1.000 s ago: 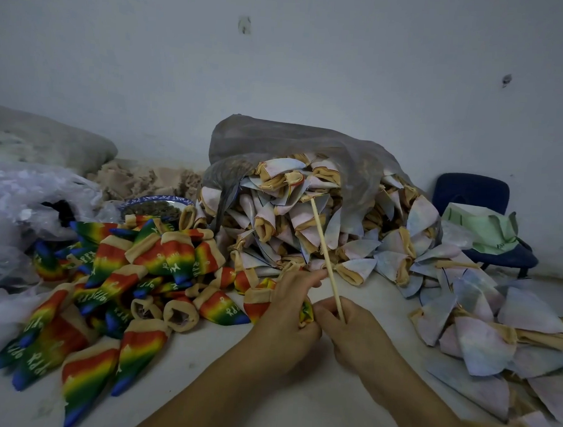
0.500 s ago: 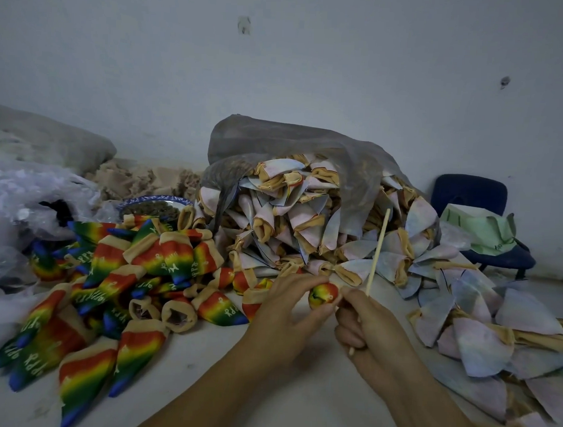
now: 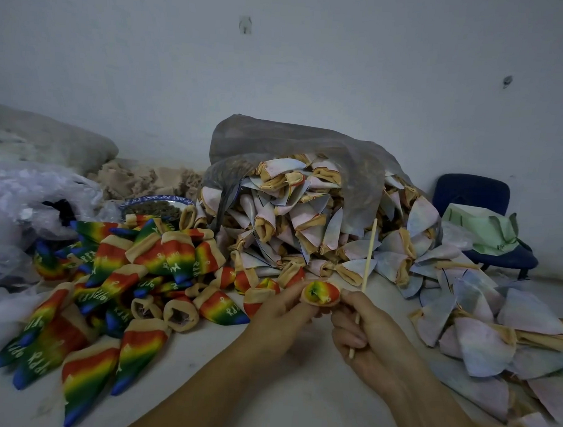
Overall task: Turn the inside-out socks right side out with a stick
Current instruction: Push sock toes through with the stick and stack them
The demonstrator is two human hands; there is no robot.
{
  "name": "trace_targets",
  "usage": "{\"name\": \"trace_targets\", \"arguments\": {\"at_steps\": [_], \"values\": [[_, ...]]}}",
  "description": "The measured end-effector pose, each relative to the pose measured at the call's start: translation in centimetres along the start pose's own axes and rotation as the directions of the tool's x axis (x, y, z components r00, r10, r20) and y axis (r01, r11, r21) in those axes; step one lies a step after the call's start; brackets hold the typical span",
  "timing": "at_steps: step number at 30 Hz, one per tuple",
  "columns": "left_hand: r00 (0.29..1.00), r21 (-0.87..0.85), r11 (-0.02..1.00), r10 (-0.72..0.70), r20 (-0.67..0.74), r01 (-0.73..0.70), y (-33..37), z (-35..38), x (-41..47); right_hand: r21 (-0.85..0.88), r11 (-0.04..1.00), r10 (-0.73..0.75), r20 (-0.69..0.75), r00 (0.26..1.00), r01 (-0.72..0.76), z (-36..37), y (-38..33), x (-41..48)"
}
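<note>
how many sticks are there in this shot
1: a thin pale wooden stick, held near upright in the right hand, just right of the rainbow-striped fabric sock that the left hand pinches. More could be buried out of sight.

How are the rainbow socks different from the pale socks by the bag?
The rainbow socks are bright red-to-blue with white letters; the pale socks are washed-out pink and blue with none showing. The rainbow socks lie loose; many pale socks spill from a grey bag. Both have tan cuffs.

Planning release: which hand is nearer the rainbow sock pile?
Left. The left hand, holding a sock, borders the rainbow sock pile; the right hand, gripping the stick, is farther right.
</note>
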State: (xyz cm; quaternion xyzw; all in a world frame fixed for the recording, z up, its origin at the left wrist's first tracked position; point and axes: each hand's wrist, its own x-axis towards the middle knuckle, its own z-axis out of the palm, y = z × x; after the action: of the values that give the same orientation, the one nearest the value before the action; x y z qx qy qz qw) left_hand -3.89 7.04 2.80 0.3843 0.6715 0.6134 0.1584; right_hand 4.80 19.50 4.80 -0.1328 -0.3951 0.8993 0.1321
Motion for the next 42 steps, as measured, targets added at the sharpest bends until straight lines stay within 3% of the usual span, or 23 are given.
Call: {"name": "trace_targets", "arguments": {"at_steps": [3, 7, 10, 15, 17, 20, 22, 24, 26, 31, 35, 39, 42], "values": [[0.990, -0.114, 0.989, -0.107, -0.089, 0.096, -0.2, 0.1, 0.3, -0.312, 0.943, -0.151, -0.085, 0.985, 0.118, 0.0, 0.4, 0.0], [0.948, -0.196, 0.970, -0.190, -0.257, 0.142, -0.4, -0.6, 0.7, -0.626, 0.743, -0.375, -0.098, 0.922, 0.236, 0.1, 0.9, -0.1], [0.953, -0.196, 0.970, -0.187, -0.237, 0.142, -0.2, -0.7, 0.7, -0.702, 0.658, -0.434, -0.060, 0.899, 0.271, 0.5, 1.1, -0.3], [0.957, -0.359, 0.920, -0.234, -0.172, 0.160, 0.0, -0.8, 0.5, -0.780, 0.552, -0.463, 0.009, 0.886, 0.296, 0.6, 0.9, -0.6], [0.949, -0.509, 0.829, -0.307, -0.065, 0.233, 0.0, -0.9, 0.5, -0.772, 0.549, -0.450, 0.048, 0.892, 0.319, 0.6, 0.7, -0.7], [0.919, -0.720, 0.604, -0.375, 0.121, 0.341, 0.2, -1.4, 0.7, -0.759, 0.566, -0.407, 0.082, 0.910, 0.321, 0.7, 0.6, -0.9], [0.912, -0.818, 0.458, -0.365, 0.185, 0.349, 0.3, -1.7, 0.8, -0.773, 0.549, -0.390, 0.100, 0.916, 0.318, 0.8, 0.8, -0.9], [0.913, -0.855, 0.390, -0.354, 0.204, 0.342, 0.3, -1.7, 0.8, -0.806, 0.498, -0.398, 0.114, 0.910, 0.319, 0.8, 1.0, -0.7], [0.916, -0.822, 0.450, -0.349, 0.197, 0.349, 0.1, -1.6, 0.8, -0.819, 0.478, -0.419, 0.105, 0.902, 0.317, 0.7, 1.0, -0.6], [0.942, -0.617, 0.725, -0.324, 0.086, 0.305, -0.2, -1.0, 0.7, -0.813, 0.496, -0.427, 0.077, 0.901, 0.305, 0.2, 0.5, -0.5], [0.964, -0.344, 0.909, -0.263, -0.031, 0.237, -0.1, -0.8, 0.4, -0.820, 0.485, -0.423, 0.084, 0.902, 0.304, -0.1, 0.9, -0.3], [0.976, -0.168, 0.967, -0.205, -0.075, 0.191, 0.1, -0.6, 0.4, -0.809, 0.496, -0.442, 0.076, 0.894, 0.314, 0.0, 1.0, -0.1], [0.987, -0.171, 0.977, -0.143, -0.077, 0.128, 0.2, -0.5, 0.3, -0.795, 0.510, -0.462, 0.067, 0.885, 0.326, -0.1, 0.8, -0.1]]}}
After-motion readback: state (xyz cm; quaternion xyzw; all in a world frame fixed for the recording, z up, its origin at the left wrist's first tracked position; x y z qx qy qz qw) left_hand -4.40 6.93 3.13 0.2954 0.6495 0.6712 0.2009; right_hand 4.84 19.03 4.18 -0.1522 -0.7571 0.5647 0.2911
